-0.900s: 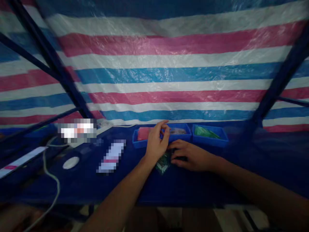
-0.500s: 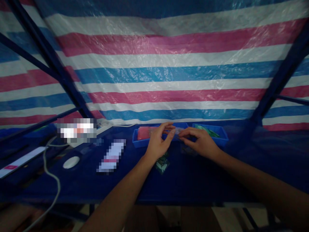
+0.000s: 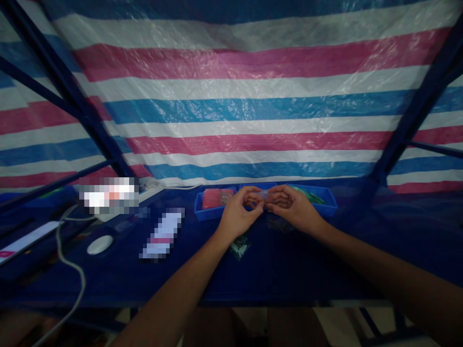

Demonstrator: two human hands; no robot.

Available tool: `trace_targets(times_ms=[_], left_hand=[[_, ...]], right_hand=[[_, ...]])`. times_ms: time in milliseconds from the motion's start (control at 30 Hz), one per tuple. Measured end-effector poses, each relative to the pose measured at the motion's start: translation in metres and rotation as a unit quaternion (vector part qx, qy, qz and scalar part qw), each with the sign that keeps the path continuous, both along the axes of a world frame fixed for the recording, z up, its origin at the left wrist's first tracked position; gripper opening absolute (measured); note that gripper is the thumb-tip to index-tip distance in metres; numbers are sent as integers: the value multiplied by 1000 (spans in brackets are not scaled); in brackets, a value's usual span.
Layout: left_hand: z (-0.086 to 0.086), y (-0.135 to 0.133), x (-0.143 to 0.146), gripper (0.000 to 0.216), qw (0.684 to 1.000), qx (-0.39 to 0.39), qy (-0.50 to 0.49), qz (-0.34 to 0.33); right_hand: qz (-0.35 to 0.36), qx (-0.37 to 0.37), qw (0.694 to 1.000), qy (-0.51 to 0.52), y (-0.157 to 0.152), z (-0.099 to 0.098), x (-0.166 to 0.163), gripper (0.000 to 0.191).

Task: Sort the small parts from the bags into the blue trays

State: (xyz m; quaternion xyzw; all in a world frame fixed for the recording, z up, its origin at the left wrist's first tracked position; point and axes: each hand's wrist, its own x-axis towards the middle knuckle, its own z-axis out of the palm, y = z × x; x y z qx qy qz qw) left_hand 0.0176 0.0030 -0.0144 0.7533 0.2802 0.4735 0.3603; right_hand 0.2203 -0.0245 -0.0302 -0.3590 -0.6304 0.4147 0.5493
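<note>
Above the middle of the blue table, my left hand point(image 3: 238, 212) and my right hand point(image 3: 298, 208) face each other with fingertips pinched close together. Between them is a small clear plastic bag point(image 3: 265, 194), gripped from both sides; what it contains is too small to tell. Behind my left hand, a blue bin point(image 3: 208, 215) holds pink pieces point(image 3: 211, 198). Another blue bin point(image 3: 328, 209), with green packets point(image 3: 314, 196), stands behind my right hand. A third bin point(image 3: 258, 185) is mostly hidden. A greenish clear packet point(image 3: 240, 247) lies below my left wrist, and a dark-filled packet point(image 3: 279, 223) below my right fingers.
To the left lie a blurred-out phone-like object point(image 3: 162, 235), a white oval object point(image 3: 100, 245) and a tablet-like device point(image 3: 27, 242). A white cable point(image 3: 81, 274) crosses the table there. Blue frame posts point(image 3: 385, 161) and a striped plastic sheet point(image 3: 253, 113) stand behind.
My hands have come closer together around the clear bag, and my right fingers have curled in more. The whole view has shifted slightly, with things appearing further left.
</note>
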Motion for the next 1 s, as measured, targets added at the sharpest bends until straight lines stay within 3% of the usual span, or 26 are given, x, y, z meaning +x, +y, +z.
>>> trace_targets(times_ms=[400,667,900,1000], left_hand=[[3,-4,-1,29,999,19,26,4],[7,-8,-4,32,995,81,45,21],[6,-5,-1,38,999,35,-11,-1],[7,-5,0,43,999,35,-33,-3]], right_hand=[[-21,16,999,-29,1,-3,-4,36],[-35,18,998,-57,-1,2,-7,30],[-27,45,996,-68,-4,2,-9,24],[-56,73,991,-97,-6,9,-8,19]])
